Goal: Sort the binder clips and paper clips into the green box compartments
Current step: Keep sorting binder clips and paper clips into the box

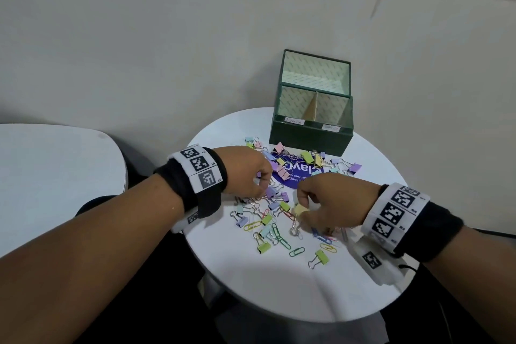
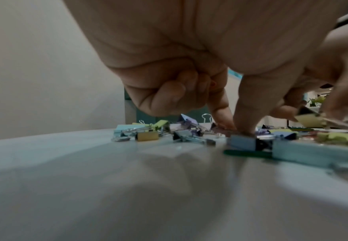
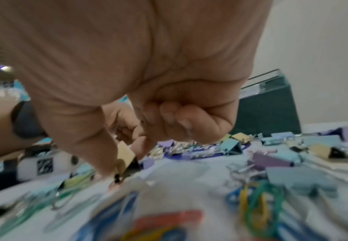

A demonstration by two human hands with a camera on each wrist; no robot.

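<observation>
The green box (image 1: 307, 137) stands at the back of the round white table (image 1: 349, 282), with one rear compartment and two labelled front ones. I see nothing inside any of them. Pastel binder clips and coloured paper clips (image 1: 282, 234) lie scattered in front of it. My left hand (image 1: 262, 190) reaches down into the pile, its thumb and index finger closing on a purple binder clip (image 1: 270, 192), its other fingers curled. My right hand (image 1: 301, 205) pinches a yellow binder clip (image 1: 300, 209) just above the table. The right wrist view shows that yellow binder clip (image 3: 125, 154) between thumb and index finger.
A purple round sticker (image 1: 296, 176) lies on the table under some clips. More binder clips (image 1: 346, 166) sit right of it, close to the box. A second white table (image 1: 55, 170) stands to the left across a dark gap. The wall rises right behind the box.
</observation>
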